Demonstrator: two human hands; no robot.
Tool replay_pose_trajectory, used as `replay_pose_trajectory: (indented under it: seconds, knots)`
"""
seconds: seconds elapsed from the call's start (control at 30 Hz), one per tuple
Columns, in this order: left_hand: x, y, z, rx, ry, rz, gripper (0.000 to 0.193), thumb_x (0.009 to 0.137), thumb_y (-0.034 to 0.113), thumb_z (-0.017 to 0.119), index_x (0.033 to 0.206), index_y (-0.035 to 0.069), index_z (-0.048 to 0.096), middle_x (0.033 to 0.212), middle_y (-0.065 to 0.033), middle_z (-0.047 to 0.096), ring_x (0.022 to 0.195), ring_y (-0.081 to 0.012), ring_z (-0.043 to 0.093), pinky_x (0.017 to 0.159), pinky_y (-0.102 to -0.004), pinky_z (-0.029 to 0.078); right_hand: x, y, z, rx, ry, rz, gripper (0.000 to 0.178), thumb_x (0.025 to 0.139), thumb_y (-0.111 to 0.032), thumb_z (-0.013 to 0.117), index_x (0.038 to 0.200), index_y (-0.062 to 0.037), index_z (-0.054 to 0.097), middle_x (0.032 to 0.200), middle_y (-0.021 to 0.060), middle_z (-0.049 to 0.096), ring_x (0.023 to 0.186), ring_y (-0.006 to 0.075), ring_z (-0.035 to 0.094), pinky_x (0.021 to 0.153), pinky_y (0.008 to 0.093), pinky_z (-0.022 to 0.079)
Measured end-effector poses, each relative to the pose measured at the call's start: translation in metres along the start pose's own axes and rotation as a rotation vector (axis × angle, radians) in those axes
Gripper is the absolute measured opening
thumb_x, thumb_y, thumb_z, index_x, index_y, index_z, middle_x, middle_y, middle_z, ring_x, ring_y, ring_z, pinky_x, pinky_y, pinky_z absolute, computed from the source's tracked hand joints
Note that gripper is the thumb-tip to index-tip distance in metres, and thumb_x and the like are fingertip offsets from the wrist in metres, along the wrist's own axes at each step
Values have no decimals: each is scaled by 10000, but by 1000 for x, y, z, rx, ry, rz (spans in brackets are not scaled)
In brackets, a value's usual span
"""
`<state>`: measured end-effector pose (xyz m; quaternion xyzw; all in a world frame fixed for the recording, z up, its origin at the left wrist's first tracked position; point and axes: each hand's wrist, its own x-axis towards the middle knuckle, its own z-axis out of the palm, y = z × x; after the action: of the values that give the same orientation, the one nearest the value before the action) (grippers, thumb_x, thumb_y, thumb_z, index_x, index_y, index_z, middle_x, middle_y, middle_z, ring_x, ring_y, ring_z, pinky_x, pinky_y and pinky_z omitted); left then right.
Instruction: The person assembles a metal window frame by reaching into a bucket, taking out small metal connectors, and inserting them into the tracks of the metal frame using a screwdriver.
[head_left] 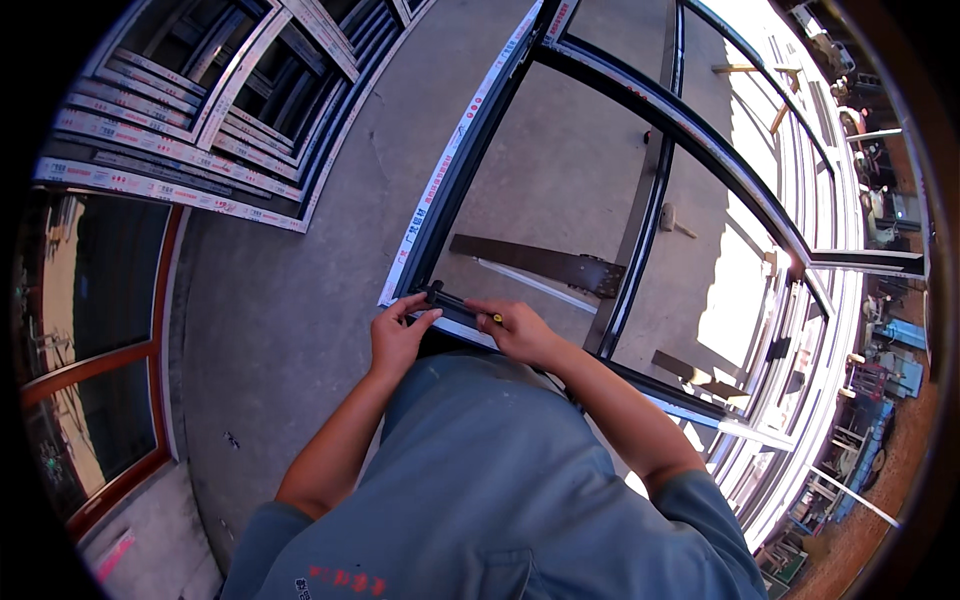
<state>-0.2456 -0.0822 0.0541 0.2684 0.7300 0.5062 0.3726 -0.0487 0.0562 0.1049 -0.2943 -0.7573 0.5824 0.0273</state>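
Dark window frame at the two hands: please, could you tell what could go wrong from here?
1. The right hand grips a small yellow-ended tool close to the left hand; a slip might hurt it.
2. The tool could scratch the dark window frame near its corner.
3. The blue-grey shirt is close to the frame's edge; leaning might shift the frame.

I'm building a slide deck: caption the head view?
Left hand and right hand at the near corner of a dark frame, above grey floor.
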Motion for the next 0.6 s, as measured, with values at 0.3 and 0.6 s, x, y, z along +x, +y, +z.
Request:
replay_pose_trajectory:
  seconds: [0.3,0.6]
  knots:
    - [8,-3,-39,137,49,-236,281,1003,281,738,1079,12,764,759,-1,670,722,-68,582,668,-249,451,27,28,22,-85,44,-165,345,988,-46,556,1308,20,665,1100,262,704,982,435,681,907,481,546]
    - [29,1,-49,343,29,-115,404,1025,344,681,1253,13,640,794,-16,556,757,-106,540,654,-299,440,41,34,34,-176,67,-227,417,888,26,566,1295,35,654,1056,239,682,964,424,677,878,494,549]
